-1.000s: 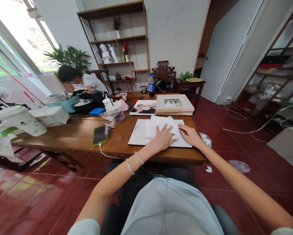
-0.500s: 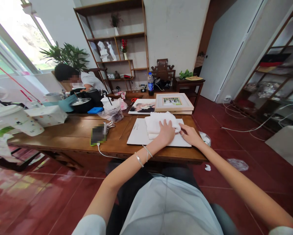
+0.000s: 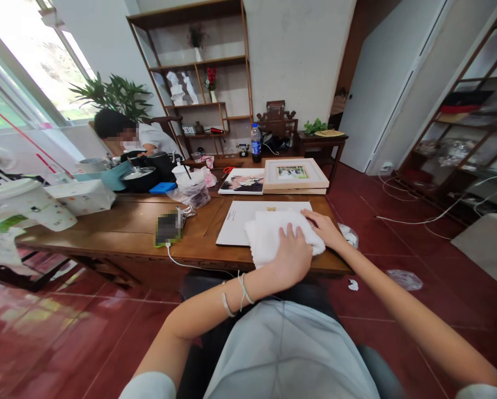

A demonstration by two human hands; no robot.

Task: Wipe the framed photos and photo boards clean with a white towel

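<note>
A folded white towel lies over the near right part of a flat white board, its front edge hanging past the board toward me. My left hand presses on top of the towel, fingers spread and stretched forward. At the board's right side rests my right hand, fingers stretched out toward the far right corner; part of it is behind the towel's edge. A small gold-coloured hanger shows on the board just beyond the towel.
Behind the board lie a framed picture and a photo print. A phone with a cable, a bagged drink cup and a bottle stand on the wooden table. Another person sits at the far left.
My left hand has drawn the towel toward me over the board's near edge, uncovering the gold-coloured hanger. My right hand has stayed at the board's right side.
</note>
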